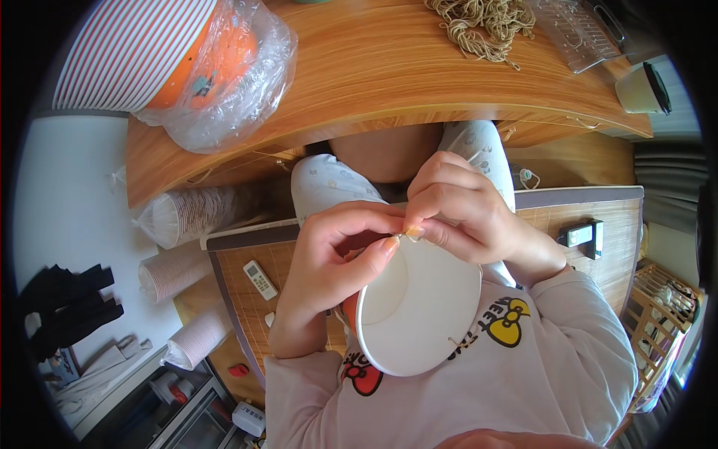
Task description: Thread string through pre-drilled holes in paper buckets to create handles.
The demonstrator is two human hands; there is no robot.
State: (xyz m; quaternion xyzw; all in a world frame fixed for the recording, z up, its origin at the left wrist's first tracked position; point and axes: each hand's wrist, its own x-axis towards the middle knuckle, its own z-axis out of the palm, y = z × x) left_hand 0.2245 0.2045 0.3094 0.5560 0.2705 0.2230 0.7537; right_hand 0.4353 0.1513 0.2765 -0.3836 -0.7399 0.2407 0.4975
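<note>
A paper bucket [430,314], white inside and orange outside, rests tilted against my chest and lap with its mouth toward me. My left hand [340,251] grips its far rim, thumb over the edge and fingers on the outer wall. Right beside that thumb, the thumb and forefinger of my right hand [464,209] pinch a thin tan cord [410,237] at the rim. Part of the cord is hidden by my fingertips. At the rim's opposite side, a short knotted cord end [458,344] pokes through the wall.
On the wooden desk [374,71] ahead lie stacked orange paper buckets [142,52] in clear plastic, a tangled bundle of tan cord [486,26], a clear plastic tray [580,34] and a dark-lidded cup [643,90]. Bagged cup stacks [176,269] and a remote control [259,279] are at the left.
</note>
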